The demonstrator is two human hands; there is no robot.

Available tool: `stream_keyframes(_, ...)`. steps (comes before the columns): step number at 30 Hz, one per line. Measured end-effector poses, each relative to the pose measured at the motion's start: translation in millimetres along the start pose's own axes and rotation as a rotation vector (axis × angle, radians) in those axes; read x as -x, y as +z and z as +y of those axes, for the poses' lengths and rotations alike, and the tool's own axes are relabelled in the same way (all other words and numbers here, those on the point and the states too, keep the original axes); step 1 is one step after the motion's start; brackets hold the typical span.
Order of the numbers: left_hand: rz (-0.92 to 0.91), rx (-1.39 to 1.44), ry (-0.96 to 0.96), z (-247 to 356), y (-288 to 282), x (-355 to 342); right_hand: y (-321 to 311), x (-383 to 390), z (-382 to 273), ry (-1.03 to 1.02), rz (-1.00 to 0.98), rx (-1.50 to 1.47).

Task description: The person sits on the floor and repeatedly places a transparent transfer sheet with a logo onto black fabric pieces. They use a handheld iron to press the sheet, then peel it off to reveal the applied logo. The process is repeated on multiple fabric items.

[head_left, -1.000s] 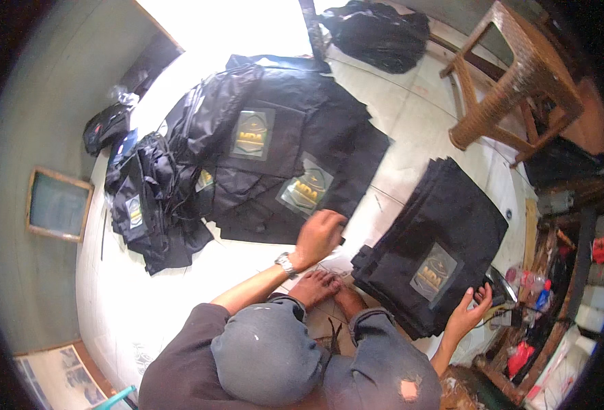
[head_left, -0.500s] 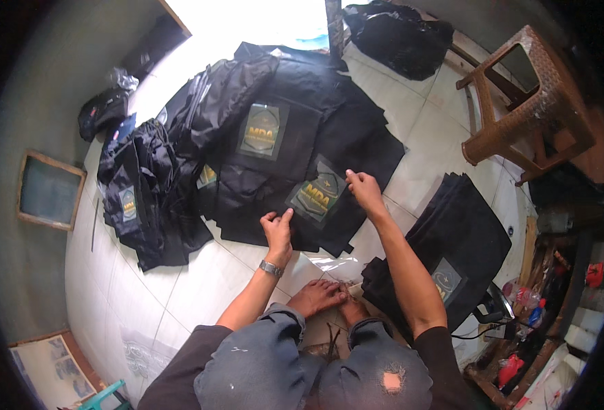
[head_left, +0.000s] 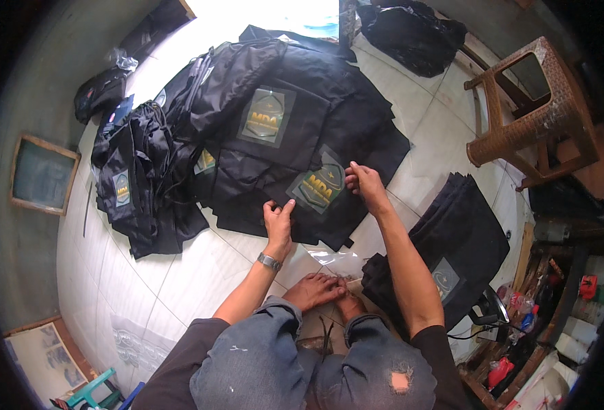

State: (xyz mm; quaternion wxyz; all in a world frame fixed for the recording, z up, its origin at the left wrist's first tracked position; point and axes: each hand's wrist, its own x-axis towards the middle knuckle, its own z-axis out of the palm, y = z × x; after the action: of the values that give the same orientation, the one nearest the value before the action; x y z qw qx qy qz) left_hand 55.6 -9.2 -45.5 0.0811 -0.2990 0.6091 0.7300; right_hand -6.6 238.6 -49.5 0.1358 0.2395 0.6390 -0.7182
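Observation:
Black fabric pieces (head_left: 377, 130) lie spread in a pile on the tiled floor, several with gold emblems on clear film sheets. My left hand (head_left: 278, 222) has its fingers curled on the black cloth at the lower-left corner of one film sheet (head_left: 319, 188), thumb up beside that corner. At the same sheet's upper-right edge, my right hand (head_left: 365, 184) pinches the film. Beside my right forearm is a separate stack of dark pieces (head_left: 462, 225) bearing a similar emblem. Crumpled black items (head_left: 138, 171) with straps or cords lie at the left.
A brown plastic stool (head_left: 513, 116) stands at right, near a black bag (head_left: 408, 37). Cluttered wooden shelving (head_left: 548, 301) and a black appliance (head_left: 486, 307) with a cable are lower right. A framed screen (head_left: 44, 174) leans on the left wall. My bare feet (head_left: 315, 290) are below my hands.
My right hand has moved from the right-hand stack to the film sheet's upper-right edge. My left hand has moved leftward to its lower-left corner. The view has shifted slightly.

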Motion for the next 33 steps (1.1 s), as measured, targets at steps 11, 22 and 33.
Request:
stream_keyframes(11, -0.050, 0.030, 0.001, -7.0, 0.3, -4.3, -5.6, 2.4, -5.9, 0.085, -0.039, 0.245)
stream_keyframes(22, -0.018, 0.010, 0.043, -9.1, -1.4, -6.4, 20.7, -6.6, -39.0, -0.047, -0.057, 0.306)
stream_keyframes(33, -0.027, 0.057, 0.028, -9.7, 1.7, -6.7, 9.7, -7.4, -26.0, 0.015, -0.049, 0.547)
